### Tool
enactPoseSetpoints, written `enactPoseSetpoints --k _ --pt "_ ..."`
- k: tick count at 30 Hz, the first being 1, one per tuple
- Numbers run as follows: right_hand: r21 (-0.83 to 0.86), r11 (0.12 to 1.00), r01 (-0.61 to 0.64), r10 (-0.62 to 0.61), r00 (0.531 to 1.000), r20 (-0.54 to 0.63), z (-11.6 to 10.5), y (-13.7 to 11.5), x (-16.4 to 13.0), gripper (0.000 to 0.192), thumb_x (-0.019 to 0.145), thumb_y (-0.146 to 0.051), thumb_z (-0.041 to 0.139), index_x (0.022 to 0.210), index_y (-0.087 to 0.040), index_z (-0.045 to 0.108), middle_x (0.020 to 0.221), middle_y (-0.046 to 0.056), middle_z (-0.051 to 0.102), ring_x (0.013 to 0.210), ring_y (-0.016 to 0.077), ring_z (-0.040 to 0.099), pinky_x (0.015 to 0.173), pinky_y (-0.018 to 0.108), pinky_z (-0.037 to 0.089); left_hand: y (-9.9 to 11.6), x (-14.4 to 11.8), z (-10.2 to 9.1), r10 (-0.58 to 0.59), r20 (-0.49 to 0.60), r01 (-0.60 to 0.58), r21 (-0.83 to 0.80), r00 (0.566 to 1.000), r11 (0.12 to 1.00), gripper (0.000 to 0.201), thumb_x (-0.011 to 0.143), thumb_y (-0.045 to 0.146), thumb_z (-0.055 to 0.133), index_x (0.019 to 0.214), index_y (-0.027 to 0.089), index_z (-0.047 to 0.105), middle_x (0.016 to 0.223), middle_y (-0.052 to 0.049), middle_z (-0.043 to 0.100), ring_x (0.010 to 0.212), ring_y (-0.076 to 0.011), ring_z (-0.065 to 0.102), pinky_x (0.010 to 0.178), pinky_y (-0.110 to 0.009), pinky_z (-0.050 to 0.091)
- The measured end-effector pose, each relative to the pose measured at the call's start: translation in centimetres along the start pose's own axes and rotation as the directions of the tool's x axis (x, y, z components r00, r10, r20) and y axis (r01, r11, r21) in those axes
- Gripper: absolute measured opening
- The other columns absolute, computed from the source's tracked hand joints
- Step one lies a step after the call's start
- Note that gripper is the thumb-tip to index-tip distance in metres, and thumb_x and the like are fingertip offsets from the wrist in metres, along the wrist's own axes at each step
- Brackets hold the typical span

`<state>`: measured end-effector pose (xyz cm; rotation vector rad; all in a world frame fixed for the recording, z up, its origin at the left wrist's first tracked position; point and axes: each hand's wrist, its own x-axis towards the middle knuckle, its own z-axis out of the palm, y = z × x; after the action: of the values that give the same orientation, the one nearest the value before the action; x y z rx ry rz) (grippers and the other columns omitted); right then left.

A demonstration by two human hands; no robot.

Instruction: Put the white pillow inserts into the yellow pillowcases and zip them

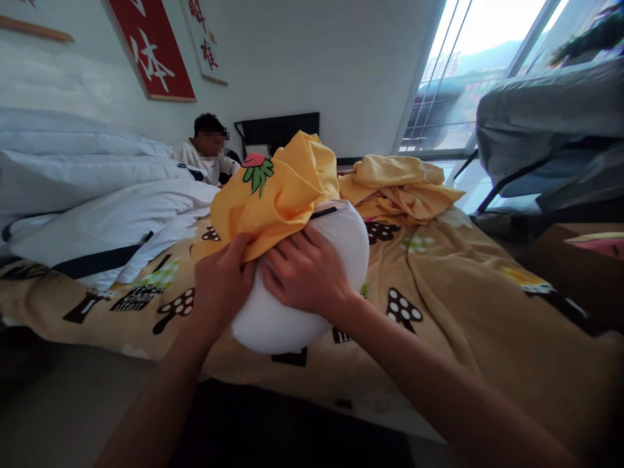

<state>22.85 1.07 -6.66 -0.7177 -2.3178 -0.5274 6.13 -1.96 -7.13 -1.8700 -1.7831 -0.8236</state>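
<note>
A white pillow (341,244) rests on the patterned blanket in front of me, bulging toward me. Its far part is covered by a yellow pillowcase (287,188) with a green leaf print. My left hand (221,283) is closed on the near edge of the pillowcase, thumb pressed on the cloth. Against the white pillow lies my right hand (307,270), its fingers curled into the fabric just below the yellow edge. Some of its fingertips are hidden by the folds.
White pillows (82,188) are piled at the left. More yellow cloth (404,185) lies folded at the back right of the brown blanket (448,312). Another person (205,153) is behind the bed. A cardboard box (560,260) and a grey covered object (546,117) stand right.
</note>
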Motion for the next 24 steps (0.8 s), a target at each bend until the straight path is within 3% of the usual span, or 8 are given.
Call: enactPoseSetpoints --k 3,5,6,8,11,16,20,24 --pt "0.028 0.998 0.061 -0.052 0.968 -0.244 -1.4 1.4 -3.3 0.032 0.092 -0.024 0.043 0.111 -0.015 0.066 0.113 0.008 0.067 0.113 0.0209 0.055 0.101 0.039 0.040 -0.2 -0.3 0.2 0.022 -0.002 -0.022 -0.022 1.000 1.000 0.029 0.086 0.026 0.046 0.111 0.021 0.061 0.088 -0.005 0.072 0.075 -0.0200 0.067 0.065 -0.027 0.042" --pt "0.046 0.995 -0.089 0.100 0.915 -0.392 -1.9 2.4 -5.3 0.039 0.089 -0.026 0.052 0.126 -0.016 0.059 0.126 0.010 0.061 0.122 0.0226 0.051 0.105 0.041 0.039 -0.6 -0.6 0.3 0.005 -0.029 -0.006 -0.035 1.000 0.999 0.029 0.086 0.026 0.046 0.111 0.021 0.061 0.088 -0.004 0.072 0.075 -0.0198 0.067 0.068 -0.027 0.044" --pt "0.075 0.980 -0.185 0.199 0.889 -0.411 -1.9 2.8 -5.9 0.046 0.089 -0.030 0.055 0.132 -0.017 0.054 0.130 0.011 0.058 0.124 0.0240 0.050 0.105 0.043 0.039 -0.9 -0.8 0.2 -0.002 -0.043 0.001 -0.025 0.999 1.000 0.029 0.086 0.026 0.046 0.110 0.021 0.061 0.086 -0.004 0.072 0.074 -0.0199 0.067 0.068 -0.027 0.044" --pt "0.137 0.948 -0.287 0.318 0.883 -0.346 -1.7 3.2 -6.4 0.057 0.089 -0.041 0.056 0.140 -0.017 0.047 0.135 0.013 0.053 0.125 0.0253 0.048 0.105 0.044 0.040 -1.6 -0.9 -0.1 0.007 -0.071 -0.004 0.047 0.997 0.999 0.027 0.085 0.026 0.047 0.107 0.021 0.062 0.078 -0.004 0.071 0.070 -0.0205 0.065 0.065 -0.028 0.042" --pt "0.154 0.964 -0.217 0.244 0.951 -0.192 -1.0 2.7 -5.1 0.060 0.092 -0.049 0.050 0.142 -0.017 0.044 0.139 0.012 0.050 0.127 0.0246 0.045 0.106 0.042 0.037 -2.4 -0.5 -1.1 0.087 -0.111 -0.059 0.236 0.990 0.970 0.021 0.086 0.025 0.048 0.100 0.021 0.064 0.071 -0.004 0.067 0.065 -0.0209 0.062 0.060 -0.029 0.036" --pt "0.079 0.988 -0.135 0.137 0.990 -0.023 -0.5 1.2 -1.3 0.058 0.094 -0.052 0.043 0.142 -0.019 0.045 0.135 0.009 0.053 0.114 0.0252 0.048 0.099 0.044 0.039 -3.5 1.2 -2.5 0.277 -0.155 -0.194 0.405 0.948 0.893 0.024 0.094 0.027 0.041 0.099 0.019 0.063 0.070 -0.005 0.061 0.064 -0.0190 0.056 0.056 -0.031 0.028" --pt "0.056 0.998 -0.041 0.034 0.991 0.130 -0.1 0.1 1.1 0.048 0.093 -0.046 0.046 0.131 -0.017 0.054 0.124 0.010 0.058 0.105 0.0267 0.049 0.088 0.043 0.041 -4.5 1.5 -2.7 0.413 -0.172 -0.302 0.449 0.895 0.841 0.023 0.094 0.026 0.046 0.105 0.018 0.064 0.068 -0.004 0.058 0.064 -0.0182 0.053 0.057 -0.031 0.028" --pt "0.073 0.997 0.010 -0.028 0.968 0.248 0.7 -1.1 3.2 0.032 0.093 -0.038 0.048 0.111 -0.017 0.063 0.115 0.008 0.062 0.103 0.0269 0.050 0.083 0.041 0.040 -5.4 0.5 -3.0 0.459 -0.210 -0.324 0.466 0.863 0.824 0.019 0.092 0.022 0.047 0.098 0.018 0.065 0.065 -0.004 0.055 0.062 -0.0174 0.051 0.056 -0.032 0.028"
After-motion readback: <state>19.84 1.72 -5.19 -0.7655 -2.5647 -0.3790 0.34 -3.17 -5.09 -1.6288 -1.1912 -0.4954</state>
